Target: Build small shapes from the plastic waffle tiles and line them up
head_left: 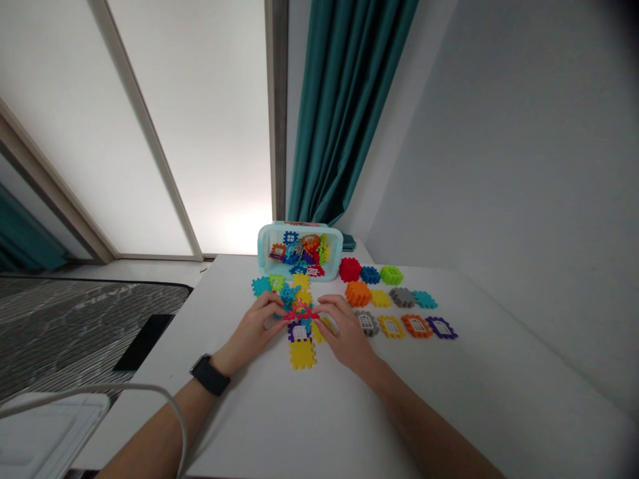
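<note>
A red toothed building piece (301,311) is pinched at its two ends between my hands, over a cluster of interlocking tiles. My left hand (259,322), with a dark watch on the wrist, closes thumb and fingers on its left end. On the right end my right hand (344,329) has thumb and fingers pressed together. Around it are blue pieces (289,295) and yellow tiles (301,281). Nearer to me, a purple window frame tile (299,332) borders a yellow square tile (303,355). How the red piece joins the ones beneath is hidden.
A pale blue bin (263,249) of mixed pieces stands at the back of the white table (299,426). Sorted stacks, including orange tiles (358,293) and purple frames (442,327), sit to the right. A white cable (164,392) arches at lower left.
</note>
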The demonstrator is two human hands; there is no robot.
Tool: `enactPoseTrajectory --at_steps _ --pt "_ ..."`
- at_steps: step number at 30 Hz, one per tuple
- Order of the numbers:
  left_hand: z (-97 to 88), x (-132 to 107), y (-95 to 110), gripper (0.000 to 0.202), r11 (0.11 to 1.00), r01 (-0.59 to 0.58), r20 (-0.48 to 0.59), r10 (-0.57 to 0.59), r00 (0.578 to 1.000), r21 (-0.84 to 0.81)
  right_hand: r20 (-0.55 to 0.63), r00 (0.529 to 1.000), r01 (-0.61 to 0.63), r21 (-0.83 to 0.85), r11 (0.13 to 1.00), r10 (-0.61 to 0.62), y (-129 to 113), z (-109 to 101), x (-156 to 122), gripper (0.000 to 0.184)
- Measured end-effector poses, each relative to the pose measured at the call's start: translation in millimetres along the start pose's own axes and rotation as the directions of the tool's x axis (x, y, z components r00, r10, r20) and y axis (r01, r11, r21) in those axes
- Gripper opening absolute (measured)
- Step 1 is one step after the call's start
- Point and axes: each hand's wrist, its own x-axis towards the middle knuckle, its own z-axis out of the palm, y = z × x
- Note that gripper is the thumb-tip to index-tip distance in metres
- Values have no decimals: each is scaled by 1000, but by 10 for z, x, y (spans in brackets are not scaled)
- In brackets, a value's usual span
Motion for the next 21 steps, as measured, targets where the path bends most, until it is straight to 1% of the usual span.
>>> enactPoseTrajectory --at_steps 7,10,12,17,21 --pt "-20 4 18 9 999 32 27 -31 999 -21 -19 1000 -15 20 1000 15 25 5 -8 15" --pt "-25 16 30 13 998 55 43 -54 998 -28 -10 999 -32 44 999 33 6 -6 0 16" --pt "-25 28 43 16 997 72 49 -71 996 -40 -7 998 -62 73 995 62 -17 -13 17 16" --pt "1 56 74 19 980 155 59 -149 987 -127 15 981 -192 196 962 193 -29 6 66 18" --pt "17 67 70 24 954 210 78 -198 977 -212 40 972 -235 288 928 233 -1 32 67 19"
